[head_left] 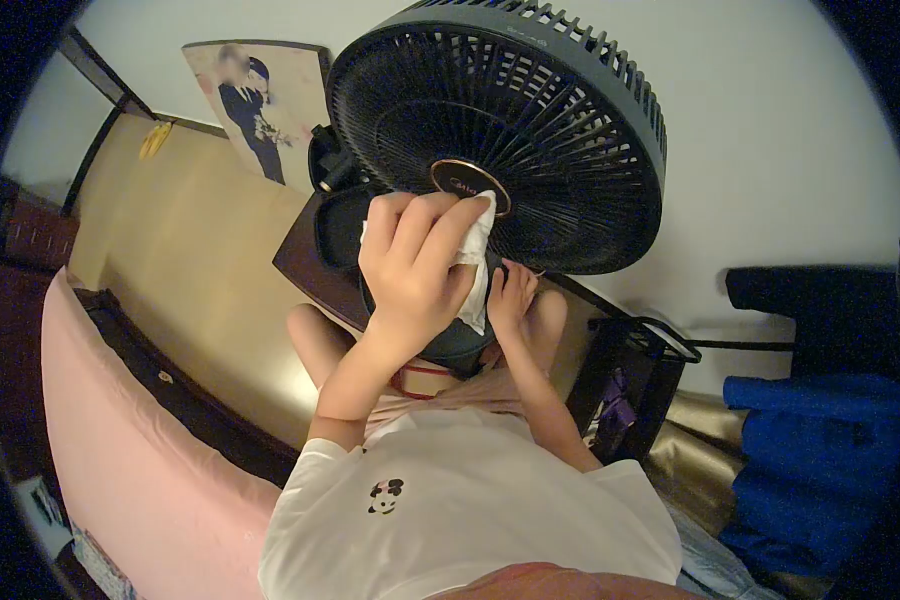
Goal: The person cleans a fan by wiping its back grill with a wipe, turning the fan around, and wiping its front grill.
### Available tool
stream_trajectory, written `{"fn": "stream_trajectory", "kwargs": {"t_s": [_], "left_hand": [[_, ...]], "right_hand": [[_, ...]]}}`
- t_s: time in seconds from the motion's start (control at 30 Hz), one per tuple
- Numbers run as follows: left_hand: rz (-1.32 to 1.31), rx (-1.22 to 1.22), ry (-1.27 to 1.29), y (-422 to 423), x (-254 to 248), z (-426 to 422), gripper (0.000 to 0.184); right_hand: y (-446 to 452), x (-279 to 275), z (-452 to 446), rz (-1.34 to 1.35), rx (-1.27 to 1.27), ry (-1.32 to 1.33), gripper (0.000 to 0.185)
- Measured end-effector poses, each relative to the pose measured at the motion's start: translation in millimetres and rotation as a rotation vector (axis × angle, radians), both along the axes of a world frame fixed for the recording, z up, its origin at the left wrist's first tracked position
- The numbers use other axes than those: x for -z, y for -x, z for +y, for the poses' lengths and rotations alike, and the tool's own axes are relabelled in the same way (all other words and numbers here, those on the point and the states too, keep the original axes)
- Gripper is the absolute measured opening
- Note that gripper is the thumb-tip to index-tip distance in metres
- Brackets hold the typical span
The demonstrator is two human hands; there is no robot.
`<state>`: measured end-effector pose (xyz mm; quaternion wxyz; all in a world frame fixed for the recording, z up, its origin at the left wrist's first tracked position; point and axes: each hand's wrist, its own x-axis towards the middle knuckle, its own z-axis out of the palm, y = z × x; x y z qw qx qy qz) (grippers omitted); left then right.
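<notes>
A white cloth or tissue [477, 255] is bunched in my left hand [410, 270], whose fingers are closed round it. That hand is raised in front of the hub of a large black electric fan [570, 130], hiding part of its grille. Lower down, my right hand [512, 295] curls its fingers over the edge of a dark round piece [455, 345] between my knees. Most of that piece is covered by my left hand and the cloth, so its kind is unclear.
Behind my hands is a dark brown wooden surface [305, 245] with a black round part [338, 228] on it. A wedding picture [255, 110] leans on the wall. A pink-covered bed [140, 430] is at left; a black rack [625, 385] and blue clothing [820, 440] are at right.
</notes>
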<state>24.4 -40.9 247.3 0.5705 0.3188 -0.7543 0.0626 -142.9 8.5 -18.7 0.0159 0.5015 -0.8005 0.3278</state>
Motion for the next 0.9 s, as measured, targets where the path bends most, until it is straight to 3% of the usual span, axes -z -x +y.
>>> {"fn": "stream_trajectory", "kwargs": {"t_s": [0.23, 0.43, 0.5, 0.6, 0.7, 0.9], "left_hand": [[0.087, 0.085, -0.016, 20, -20, 2, 0.037], [0.091, 0.065, 0.164, 32, -24, -8, 0.032], [0.098, 0.097, 0.024, 32, -27, -3, 0.036], [0.106, 0.099, 0.02, 34, -28, -3, 0.034], [0.125, 0.112, 0.031, 36, -24, -6, 0.034], [0.078, 0.083, 0.004, 32, -23, -6, 0.035]], "right_hand": [[4, 10, -2, -0.028, -0.034, 0.037, 0.027], [1, 10, -2, -0.002, -0.004, 0.037, 0.026], [2, 14, -2, -0.022, -0.004, 0.015, 0.026], [8, 23, -5, 0.125, -0.078, 0.007, 0.025], [2, 15, -2, -0.013, -0.002, 0.02, 0.025], [1, 9, -2, 0.014, -0.023, 0.027, 0.024]]}}
